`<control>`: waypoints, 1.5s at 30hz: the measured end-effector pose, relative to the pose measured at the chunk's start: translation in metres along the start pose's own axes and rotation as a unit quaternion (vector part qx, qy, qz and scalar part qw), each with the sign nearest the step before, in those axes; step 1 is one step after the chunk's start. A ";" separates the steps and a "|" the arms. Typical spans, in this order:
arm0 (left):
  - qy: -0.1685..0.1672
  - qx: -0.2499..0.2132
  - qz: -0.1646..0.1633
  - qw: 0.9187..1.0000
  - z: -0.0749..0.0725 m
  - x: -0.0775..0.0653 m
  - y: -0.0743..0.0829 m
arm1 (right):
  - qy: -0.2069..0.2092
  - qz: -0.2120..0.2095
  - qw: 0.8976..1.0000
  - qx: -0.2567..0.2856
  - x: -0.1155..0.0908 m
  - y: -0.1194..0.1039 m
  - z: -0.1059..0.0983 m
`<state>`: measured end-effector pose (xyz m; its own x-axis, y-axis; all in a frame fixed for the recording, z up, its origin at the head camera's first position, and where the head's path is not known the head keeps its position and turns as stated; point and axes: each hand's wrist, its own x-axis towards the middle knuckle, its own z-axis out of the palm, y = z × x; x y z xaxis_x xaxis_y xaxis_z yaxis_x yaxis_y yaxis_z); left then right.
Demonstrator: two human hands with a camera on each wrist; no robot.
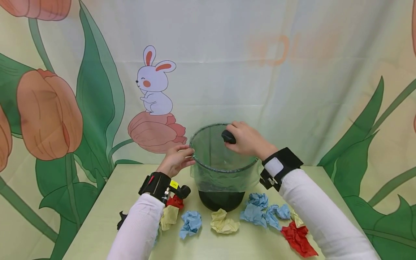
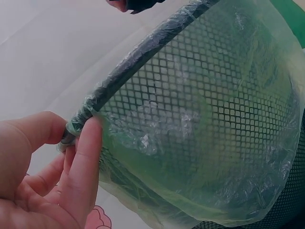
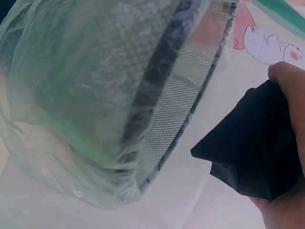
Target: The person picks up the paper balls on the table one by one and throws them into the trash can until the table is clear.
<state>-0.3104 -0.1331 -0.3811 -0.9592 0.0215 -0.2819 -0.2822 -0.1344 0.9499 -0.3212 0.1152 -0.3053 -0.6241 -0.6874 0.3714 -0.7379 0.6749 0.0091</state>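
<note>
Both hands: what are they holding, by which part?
The left hand holds the bin by its rim; the right hand grips a crumpled black piece by one side.

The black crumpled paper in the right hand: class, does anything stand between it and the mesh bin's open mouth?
Nothing visible does. The right hand grips the black crumpled paper above the mesh bin, whose mouth is open: the green liner is folded over its rim, and the left hand pinches that rim at the side.

Your pale green bench (image 1: 201, 251) carries the bag-lined bin (image 1: 224, 182), plus crumpled blue papers (image 1: 190, 223), yellow papers (image 1: 224, 223), red papers (image 1: 298, 239) and, leftmost, a black scrap (image 1: 121, 219).
</note>
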 end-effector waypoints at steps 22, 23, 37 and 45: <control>-0.009 -0.002 0.001 1.000 0.000 -0.002 -0.002 | 0.009 0.026 1.000 0.007 -0.008 0.007 0.007; -0.009 -0.002 0.001 1.000 0.000 -0.002 -0.002 | 0.010 0.025 1.000 0.004 -0.008 0.007 0.007; -0.014 0.001 0.006 1.000 -0.004 -0.003 -0.004 | -0.005 0.037 0.999 -0.007 -0.016 0.003 0.007; -0.014 0.004 0.003 1.000 -0.004 -0.003 -0.003 | -0.005 0.031 0.999 -0.015 -0.018 -0.002 0.004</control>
<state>-0.3065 -0.1370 -0.3840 -0.9612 0.0479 -0.2717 -0.2757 -0.1267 0.9529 -0.3092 0.1248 -0.3158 -0.6704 -0.6470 0.3634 -0.6902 0.7234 0.0147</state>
